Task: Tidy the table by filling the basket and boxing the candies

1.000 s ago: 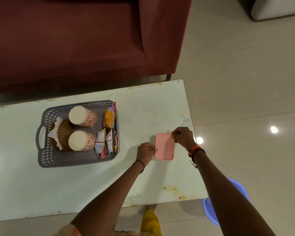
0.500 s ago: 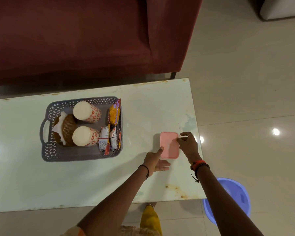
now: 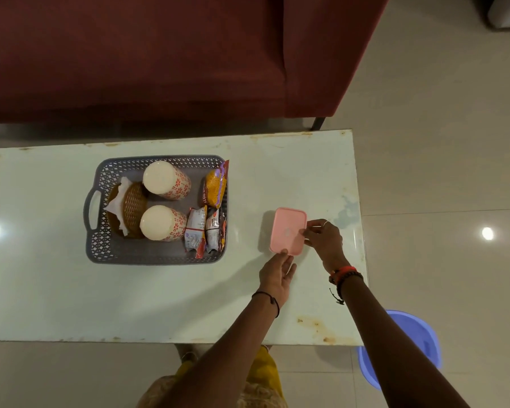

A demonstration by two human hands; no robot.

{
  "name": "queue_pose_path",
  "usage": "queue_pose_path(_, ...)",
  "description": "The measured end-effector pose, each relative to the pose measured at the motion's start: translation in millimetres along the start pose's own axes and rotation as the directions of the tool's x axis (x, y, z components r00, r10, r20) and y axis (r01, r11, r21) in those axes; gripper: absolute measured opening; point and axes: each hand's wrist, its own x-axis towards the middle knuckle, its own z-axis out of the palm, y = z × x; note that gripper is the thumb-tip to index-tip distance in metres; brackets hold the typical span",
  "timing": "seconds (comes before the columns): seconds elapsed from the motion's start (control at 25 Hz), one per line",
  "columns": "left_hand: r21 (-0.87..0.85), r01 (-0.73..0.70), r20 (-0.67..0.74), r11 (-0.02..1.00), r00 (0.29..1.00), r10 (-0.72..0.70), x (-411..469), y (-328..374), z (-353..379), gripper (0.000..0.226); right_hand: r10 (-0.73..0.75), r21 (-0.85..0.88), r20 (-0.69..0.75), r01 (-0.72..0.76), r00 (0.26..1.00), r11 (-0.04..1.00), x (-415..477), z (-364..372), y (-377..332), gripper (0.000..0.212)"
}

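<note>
A pink lidded box lies on the pale table, right of the grey basket. My right hand pinches the box's right edge with fingertips. The fingers of my left hand are spread just below the box, and their tips touch its near edge. The basket holds two floral cups upside down, a woven holder with a napkin, an orange snack packet and two small packets. No loose candies are visible.
A dark red sofa stands just behind the table. A blue plastic stool sits on the tiled floor at the table's near right corner, partly hidden by my right arm. Rust marks line the table's edges.
My left hand let go of the box's left side and dropped to its near edge, fingers spread. My right hand moved from the top right corner to the right edge. The camera shifted.
</note>
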Motion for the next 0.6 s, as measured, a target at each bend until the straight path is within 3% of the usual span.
queue_pose_path(0.12,-0.1,-0.085,-0.009,0.991,0.996,0.084,1,17,1,0.042,0.009,0.006,0.06,-0.009,0.998,1.0,4,18,-13,0.022)
queue_pose_path(0.28,-0.196,-0.174,-0.057,0.965,0.985,0.165,6,43,1,0.041,0.009,0.06,0.197,-0.021,0.98,0.998,6,41,-30,0.035)
queue_pose_path(0.6,-0.222,-0.216,-0.052,0.951,0.976,0.21,15,66,-4,0.041,-0.051,0.004,0.232,0.052,0.971,0.999,12,74,-51,0.038)
